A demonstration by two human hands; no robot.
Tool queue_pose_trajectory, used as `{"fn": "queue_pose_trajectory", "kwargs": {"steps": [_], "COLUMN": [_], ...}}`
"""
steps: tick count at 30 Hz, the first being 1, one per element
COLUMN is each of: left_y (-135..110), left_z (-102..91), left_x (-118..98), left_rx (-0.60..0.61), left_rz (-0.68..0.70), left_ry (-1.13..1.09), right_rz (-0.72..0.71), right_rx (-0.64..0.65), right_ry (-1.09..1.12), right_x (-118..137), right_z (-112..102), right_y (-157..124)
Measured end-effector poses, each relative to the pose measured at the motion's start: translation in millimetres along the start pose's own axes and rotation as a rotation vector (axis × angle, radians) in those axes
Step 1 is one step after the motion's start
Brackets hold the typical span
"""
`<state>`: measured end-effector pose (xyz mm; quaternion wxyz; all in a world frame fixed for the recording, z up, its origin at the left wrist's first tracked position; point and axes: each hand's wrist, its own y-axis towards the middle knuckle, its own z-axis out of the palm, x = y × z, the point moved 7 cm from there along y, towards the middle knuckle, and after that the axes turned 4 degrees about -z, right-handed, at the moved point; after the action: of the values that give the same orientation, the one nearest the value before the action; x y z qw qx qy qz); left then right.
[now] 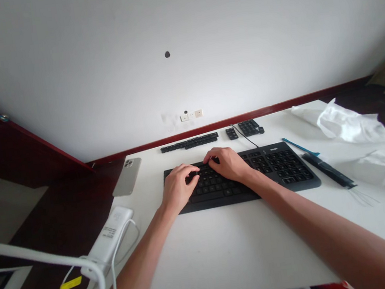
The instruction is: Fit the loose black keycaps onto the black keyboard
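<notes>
A black full-size keyboard (221,194) lies on the white table, its number pad to the right. My left hand (179,185) rests over its left part, thumb and index finger bent towards each other in a pinch just above the keys. Close beside it, my right hand (229,162) reaches over the upper middle, fingers curled down onto the keyboard. What is between the fingertips of either hand is too small or hidden to tell. Behind the keyboard lie loose black keycaps: a long row (190,142), a small group (232,133) and a larger block (249,128).
A phone (127,177) and a white power strip (110,236) with cables lie on the left. To the right are a blue stick-like tool (300,147), a black strip-shaped item (328,171) with thin wires, and crumpled white plastic (350,123). A wall (231,61) stands behind the table.
</notes>
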<state>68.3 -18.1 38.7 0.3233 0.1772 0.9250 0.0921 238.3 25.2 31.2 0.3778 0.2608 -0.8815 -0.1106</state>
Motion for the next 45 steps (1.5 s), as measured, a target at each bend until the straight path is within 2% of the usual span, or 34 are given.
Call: {"fn": "queue_pose_trajectory", "kwargs": {"steps": [11, 22, 27, 30, 34, 38, 45], "left_y": [-0.7, 0.2, 0.3, 0.0, -1.3, -1.3, 0.1], "left_z": [-1.4, 2.6, -9.6, -15.6, -12.7, -6.5, -6.8], "left_x": [-1.9, -6.7, -8.0, -15.4, -19.8, -15.7, -11.9], "left_rx": [-0.036, 0.039, -0.001, 0.036, 0.105, 0.138, 0.131], "left_rz": [0.007, 0.031, 0.036, 0.116, 0.196, 0.192, 0.158], "left_ry": [0.048, 0.012, -0.002, -0.027, 0.002, 0.027, 0.02], "right_rz": [-0.01, 0.016, 0.005, 0.006, 0.013, 0.011, 0.014], "right_rx": [0.002, 0.0, 0.0, 0.001, 0.001, 0.0, 0.001], "right_ry": [0.006, 0.006, 0.001, 0.001, 0.006, 0.012, 0.012], "right_x": [0.3, 0.6, 0.1, -0.1, -0.8, -0.4, -0.8], "right_z": [0.0, -1.1, -0.9, -0.7, -0.3, -0.8, -1.3], "right_y": [0.3, -0.4, 0.0, -0.1, -0.8, -1.1, -0.5]}}
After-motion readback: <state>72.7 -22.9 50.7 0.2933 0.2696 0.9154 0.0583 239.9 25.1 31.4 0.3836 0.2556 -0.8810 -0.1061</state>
